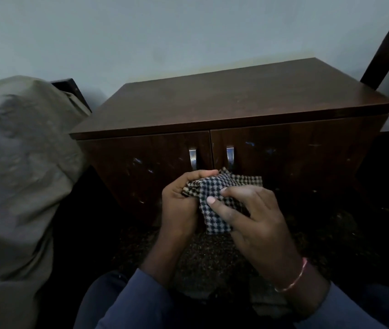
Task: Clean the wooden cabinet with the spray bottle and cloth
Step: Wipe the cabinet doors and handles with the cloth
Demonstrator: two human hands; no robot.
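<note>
A dark brown wooden cabinet [224,100] with two doors and two metal handles [193,158] stands against the wall in front of me. A black-and-white checked cloth [212,198] is held in front of the doors, below the handles. My left hand [179,203] grips its left edge with curled fingers. My right hand [255,217] holds its right side, thumb and fingers on the fabric. No spray bottle is in view.
A grey-green fabric-covered bed or cushion [15,174] fills the left side, close to the cabinet. A dark chair frame [388,51] rises at the right. The speckled dark floor [212,257] lies below my hands, and a pale wall behind.
</note>
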